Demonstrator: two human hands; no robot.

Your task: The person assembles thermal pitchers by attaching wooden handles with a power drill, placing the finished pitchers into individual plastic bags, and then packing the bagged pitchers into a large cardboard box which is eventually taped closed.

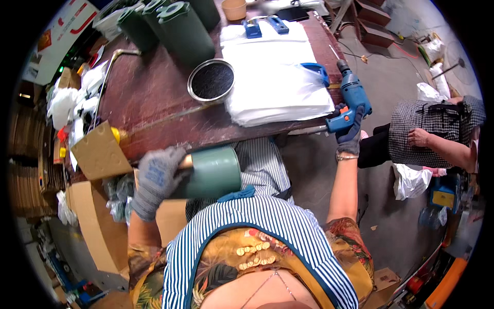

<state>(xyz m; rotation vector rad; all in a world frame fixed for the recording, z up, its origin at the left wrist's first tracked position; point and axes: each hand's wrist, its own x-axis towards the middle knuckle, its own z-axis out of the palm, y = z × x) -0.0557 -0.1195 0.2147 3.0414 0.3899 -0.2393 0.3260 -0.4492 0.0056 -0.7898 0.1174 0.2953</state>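
Observation:
My left hand [154,180], in a grey knit glove, is wrapped around the end of a green cylinder [216,172] that lies on its side against my striped apron, below the table's front edge. My right hand [351,133], in a dark glove, grips the handle of a blue power drill [352,95] resting at the right end of the wooden table [149,92]. The drill's nose points away from me, beside a stack of white plastic sheets [275,77].
Several upright green cylinders [180,28] stand at the table's far side. A round metal lid [211,81] lies mid-table, a cardboard piece [98,152] at the front left. Cardboard boxes [98,221] sit at my left. Another person [427,139] sits at the right.

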